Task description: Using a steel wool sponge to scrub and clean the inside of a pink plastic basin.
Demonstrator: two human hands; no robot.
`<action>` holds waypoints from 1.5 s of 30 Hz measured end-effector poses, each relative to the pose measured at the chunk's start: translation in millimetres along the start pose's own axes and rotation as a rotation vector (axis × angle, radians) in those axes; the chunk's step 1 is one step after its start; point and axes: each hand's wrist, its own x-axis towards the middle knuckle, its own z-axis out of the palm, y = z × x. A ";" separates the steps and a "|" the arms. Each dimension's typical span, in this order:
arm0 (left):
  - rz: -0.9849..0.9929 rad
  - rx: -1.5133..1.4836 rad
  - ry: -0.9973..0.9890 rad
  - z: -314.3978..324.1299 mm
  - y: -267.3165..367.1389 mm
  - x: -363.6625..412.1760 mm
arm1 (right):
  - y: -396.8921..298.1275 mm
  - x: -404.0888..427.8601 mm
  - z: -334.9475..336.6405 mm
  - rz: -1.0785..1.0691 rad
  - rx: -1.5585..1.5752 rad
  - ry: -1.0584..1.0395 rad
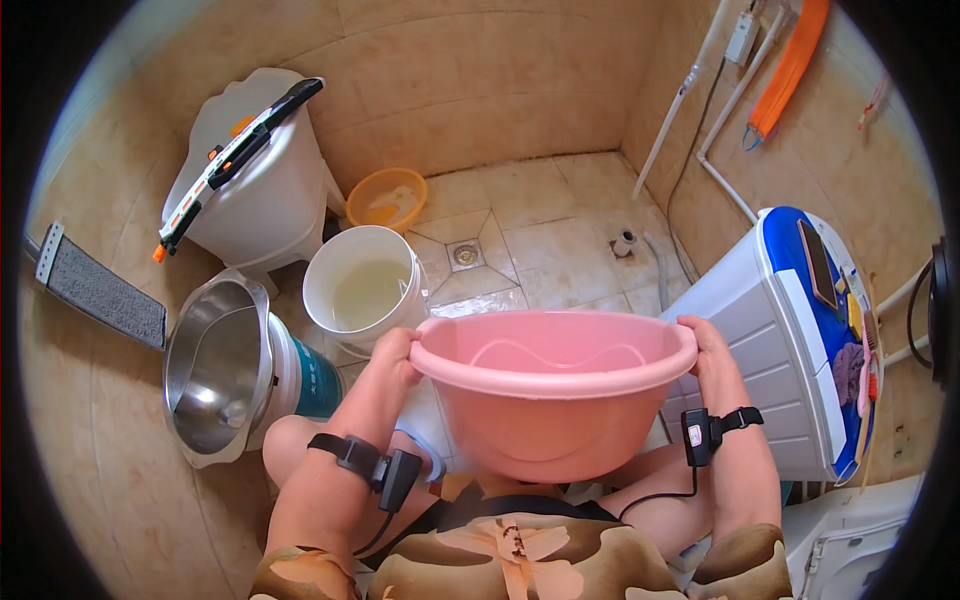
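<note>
A pink plastic basin is held up in front of me, tilted with its mouth facing away. My left hand grips its rim at the left end. At the opposite end of the rim, my right hand has hold too. Only part of the inner wall shows, so I cannot tell what is inside. Just beyond my left hand stands a white plastic bucket with cloudy, pale liquid in it. The tiled floor has a square metal drain past the basin.
A steel basin rests tilted on a bucket at left. Behind are a white tub with a toy gun across it and an orange basin. To my right, a small washing machine carries a phone and brushes.
</note>
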 end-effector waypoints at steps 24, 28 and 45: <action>0.290 0.109 -0.190 0.5 13.2 -89.9 | -17.6 -42.7 31.2 -0.406 0.106 -0.263; 0.402 0.138 -0.133 -9.1 56.7 -94.6 | -54.8 -59.3 65.0 -0.505 0.059 -0.613; 0.833 -0.122 -0.061 -18.8 186.1 -125.1 | 118.1 -3.2 233.1 -0.156 -0.718 -0.661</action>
